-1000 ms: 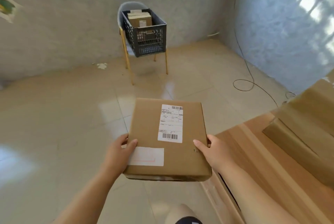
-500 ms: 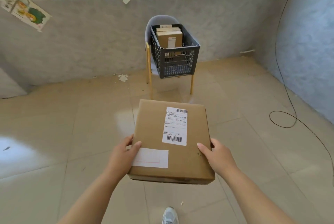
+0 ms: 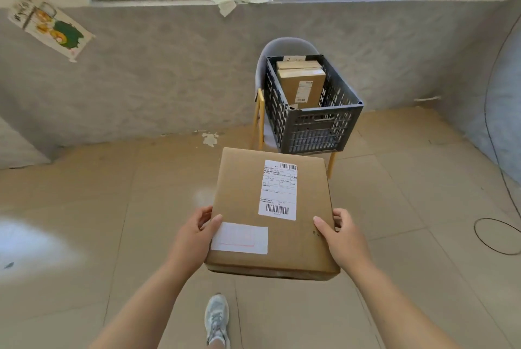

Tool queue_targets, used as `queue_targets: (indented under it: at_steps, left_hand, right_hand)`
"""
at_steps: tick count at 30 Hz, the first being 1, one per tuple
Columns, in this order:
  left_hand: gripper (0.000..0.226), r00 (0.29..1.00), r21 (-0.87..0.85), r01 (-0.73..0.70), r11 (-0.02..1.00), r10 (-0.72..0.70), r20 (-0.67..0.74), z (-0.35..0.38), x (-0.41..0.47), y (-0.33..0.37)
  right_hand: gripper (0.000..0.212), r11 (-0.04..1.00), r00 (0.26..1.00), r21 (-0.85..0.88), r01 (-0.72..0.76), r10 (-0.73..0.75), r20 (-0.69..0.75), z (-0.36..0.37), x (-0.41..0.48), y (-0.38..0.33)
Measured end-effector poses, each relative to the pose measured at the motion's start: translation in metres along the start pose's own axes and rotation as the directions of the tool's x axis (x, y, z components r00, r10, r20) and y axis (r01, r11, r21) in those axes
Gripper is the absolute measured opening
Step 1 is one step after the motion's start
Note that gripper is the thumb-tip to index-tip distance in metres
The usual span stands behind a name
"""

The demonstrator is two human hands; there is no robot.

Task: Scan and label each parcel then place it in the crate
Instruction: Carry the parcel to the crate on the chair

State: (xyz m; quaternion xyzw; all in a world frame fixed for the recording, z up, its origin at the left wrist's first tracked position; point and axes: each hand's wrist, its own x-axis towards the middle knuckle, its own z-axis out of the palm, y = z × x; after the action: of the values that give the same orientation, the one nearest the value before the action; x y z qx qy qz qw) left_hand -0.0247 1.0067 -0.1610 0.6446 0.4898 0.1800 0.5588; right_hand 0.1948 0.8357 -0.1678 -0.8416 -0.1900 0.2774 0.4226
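— Hands first, please: how do they stand?

— Both arms are stretched forward and a little down, bare to the elbow. The left hand [image 3: 197,233] grasps the near left edge of the parcel [image 3: 270,216]; its thumb lies on top, touching the corner of a blank white label [image 3: 239,238], and the other fingers go under the box. The right hand [image 3: 339,238] grasps the near right edge in the same way, thumb on top, fingers wrapped around the side. So both hands are closed on the parcel and carry it between them, above the floor [image 3: 98,207].

— And the parcel itself?

— It is a flat brown cardboard box, almost square, held nearly level with its far edge a little higher. On top, between the two hands and further forward, sits a printed shipping label [image 3: 278,189] with one barcode at its top and one at its bottom. The small print I cannot read.

— Where is the crate?

— Beyond the hands, a little to the right, stands a dark slotted crate [image 3: 313,126] on a chair [image 3: 260,111] with yellow legs, near the grey wall under the window. Inside the crate other brown parcels [image 3: 300,80] lean upright. The held parcel is in front of the crate, not touching it. Below the hands one grey shoe [image 3: 216,317] is on the floor.
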Motion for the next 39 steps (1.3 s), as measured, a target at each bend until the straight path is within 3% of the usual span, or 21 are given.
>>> queue_targets:
  at_steps: [6,10,17,25,29,33,36,39]
  left_hand:
    - [0.017,0.993,0.044,-0.070,0.997,0.065,0.095,-0.042,0.129,0.057]
    - [0.021,0.983,0.101,-0.128,0.987,0.113,0.144,-0.050,0.204,0.089]
    - [0.029,0.941,0.182,-0.198,0.963,0.135,0.311,-0.029,0.335,0.122]
    - [0.023,0.948,0.145,-0.180,0.973,0.133,0.289,0.016,0.480,0.195]
    - [0.020,0.942,0.169,-0.191,0.967,0.133,0.308,0.037,0.542,0.224]
    - [0.025,0.921,0.198,-0.181,0.963,0.096,0.378,0.059,0.591,0.247]
    - [0.031,0.882,0.220,-0.168,0.961,0.047,0.469,0.077,0.627,0.261]
    - [0.051,0.823,0.270,-0.202,0.942,0.014,0.567,0.098,0.665,0.274]
  right_hand:
    - [0.041,0.987,0.995,0.152,-0.041,0.055,-0.086,0.053,0.081,-0.062]
    - [0.029,0.968,0.995,0.244,-0.060,0.076,-0.060,0.072,0.131,-0.092]
    - [0.039,0.966,0.991,0.245,-0.079,0.102,-0.084,0.080,0.233,-0.120]
    - [0.054,0.961,0.962,0.269,-0.061,0.129,-0.241,0.067,0.390,-0.171]
    - [0.063,0.969,0.967,0.220,-0.110,0.156,-0.204,0.058,0.444,-0.186]
    - [0.070,0.966,0.981,0.197,-0.167,0.183,-0.065,0.049,0.468,-0.194]
    - [0.075,0.949,0.975,0.238,-0.208,0.220,-0.025,0.048,0.480,-0.193]
    - [0.097,0.921,0.946,0.259,-0.292,0.318,-0.066,0.049,0.491,-0.191]
